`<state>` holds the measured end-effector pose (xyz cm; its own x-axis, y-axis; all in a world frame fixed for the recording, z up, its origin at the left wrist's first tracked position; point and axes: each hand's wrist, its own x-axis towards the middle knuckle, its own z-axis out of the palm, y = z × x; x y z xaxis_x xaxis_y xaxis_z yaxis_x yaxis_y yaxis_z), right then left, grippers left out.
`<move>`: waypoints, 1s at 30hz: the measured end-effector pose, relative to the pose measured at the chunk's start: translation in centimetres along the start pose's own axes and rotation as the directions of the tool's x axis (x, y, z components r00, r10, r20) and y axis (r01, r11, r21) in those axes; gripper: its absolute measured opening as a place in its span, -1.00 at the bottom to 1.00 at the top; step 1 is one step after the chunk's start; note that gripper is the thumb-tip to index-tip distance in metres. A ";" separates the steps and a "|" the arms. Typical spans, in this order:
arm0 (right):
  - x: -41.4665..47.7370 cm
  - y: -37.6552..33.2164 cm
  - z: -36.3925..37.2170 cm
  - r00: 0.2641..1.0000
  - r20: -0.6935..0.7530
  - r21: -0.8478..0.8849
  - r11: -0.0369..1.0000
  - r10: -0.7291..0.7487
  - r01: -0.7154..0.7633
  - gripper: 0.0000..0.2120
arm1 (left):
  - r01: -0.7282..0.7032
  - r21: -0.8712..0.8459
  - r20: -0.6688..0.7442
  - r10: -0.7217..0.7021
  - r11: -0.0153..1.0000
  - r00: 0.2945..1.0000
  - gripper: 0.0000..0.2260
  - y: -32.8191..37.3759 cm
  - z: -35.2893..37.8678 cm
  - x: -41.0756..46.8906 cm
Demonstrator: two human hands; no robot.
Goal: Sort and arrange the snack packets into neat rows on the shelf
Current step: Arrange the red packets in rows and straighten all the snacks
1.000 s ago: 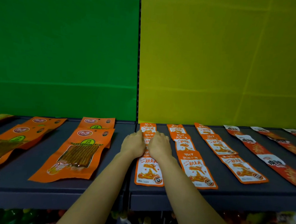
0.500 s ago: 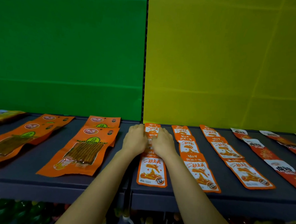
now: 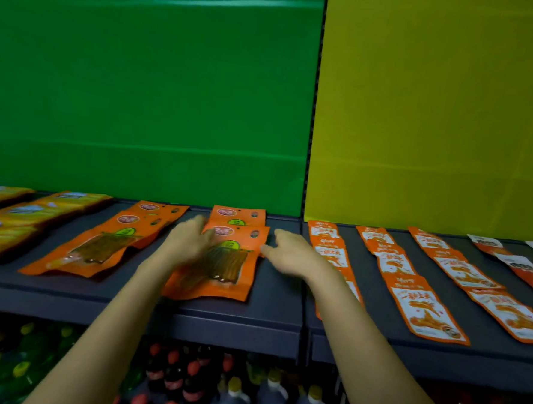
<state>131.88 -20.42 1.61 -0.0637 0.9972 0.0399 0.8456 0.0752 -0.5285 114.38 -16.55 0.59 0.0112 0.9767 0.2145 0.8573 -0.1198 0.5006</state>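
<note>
On the far left of the dark grey metal shelf point(image 3: 271, 299), flat yellow snack packets point(image 3: 18, 214) are laid in rows, their printing too blurred to be read. Beside them, a left row of large orange packets point(image 3: 110, 242) is laid flat and overlapped. Its long axis runs from the shelf's front edge toward the green back panel point(image 3: 146, 100), with the hang-hole ends at the back. Each packet bears a red oval label, a green round badge and a clear window showing brown sticks. No lettering can be made out.

A middle row of large orange packets point(image 3: 230, 262) is placed the same way, tops toward the back, the front packet overlapping the one behind. The left hand point(image 3: 188, 240) is laid at the front packet's upper left edge, fingers extended and close together. Because of motion blur, contact cannot be told. The right hand point(image 3: 293, 253) is held just beside the packet's right edge, fingers loosely spread, nothing gripped.

Before the yellow back panel point(image 3: 435, 118), three rows of small orange-and-white packets point(image 3: 410, 279) are laid lengthwise front to back and overlapped; the nearest is partly hidden by the right forearm. Their printed characters are too blurred to be read. At the far right, red-and-white packets point(image 3: 520, 270) are seen. Bottles with coloured caps point(image 3: 186, 375) are stored below.
</note>
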 end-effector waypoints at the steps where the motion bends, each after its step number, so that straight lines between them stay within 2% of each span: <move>1: 0.3 -0.6 0.7 1.000 0.024 0.016 1.000 0.001 -0.001 -0.64 | 0.011 -0.002 0.052 -0.011 1.000 0.999 -0.60 -0.9 -0.1 -0.1; 4: 1.2 -1.8 2.9 0.998 0.037 0.073 0.996 0.055 -0.057 -0.66 | 0.002 -0.036 0.184 0.005 0.999 0.983 -0.59 -2.8 0.0 -0.1; 7: 1.7 -2.0 4.6 0.993 -0.016 0.034 0.992 0.120 -0.119 -0.64 | -0.026 -0.107 0.246 0.051 0.994 0.968 -0.55 -3.8 0.3 0.3; 10: 1.5 -2.2 5.9 0.987 -0.069 0.016 0.990 0.143 -0.142 -0.64 | -0.089 -0.084 0.231 0.106 0.993 0.967 -0.56 -4.1 0.4 0.7; 15: 0.6 -2.5 6.7 0.969 -0.198 -0.057 0.985 0.150 -0.164 -0.62 | -0.100 -0.080 0.192 0.114 0.992 0.975 -0.57 -4.6 0.5 0.7; 30: -1.2 -2.8 6.6 0.964 -0.242 -0.001 0.994 0.108 -0.112 -0.60 | -0.105 -0.118 0.236 0.130 0.987 0.963 -0.46 -5.2 0.6 0.8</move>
<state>126.10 -21.81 -2.61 0.1581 0.9696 0.1865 0.8478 -0.0365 -0.5290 110.27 -15.08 -2.33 0.2438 0.9670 0.0742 0.7849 -0.2417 0.5706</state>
